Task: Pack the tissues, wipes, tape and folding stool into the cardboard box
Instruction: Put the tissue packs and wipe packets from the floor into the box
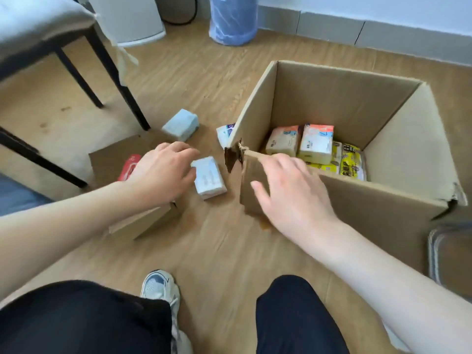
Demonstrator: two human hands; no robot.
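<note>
A large open cardboard box [319,98] stands on the floor at the right, with several tissue packs [316,145] lying inside. My right hand [291,195] hovers open over the box's torn near-left corner. My left hand [163,169] reaches with spread fingers toward a pale blue tissue pack [210,177] on the floor, close to touching it. A second pale blue tissue pack [180,123] lies farther back. A white wipes pack [224,132] peeks out behind the box's left wall. A red wipes pack [129,167] is partly hidden under my left hand.
A flat cardboard piece [117,159] lies under my left forearm. Black table legs [115,80] rise at the left. A blue plastic-wrapped roll [232,19] stands by the far wall. A grey tray-like object [449,251] sits at the right edge. My knees and a shoe [159,287] are below.
</note>
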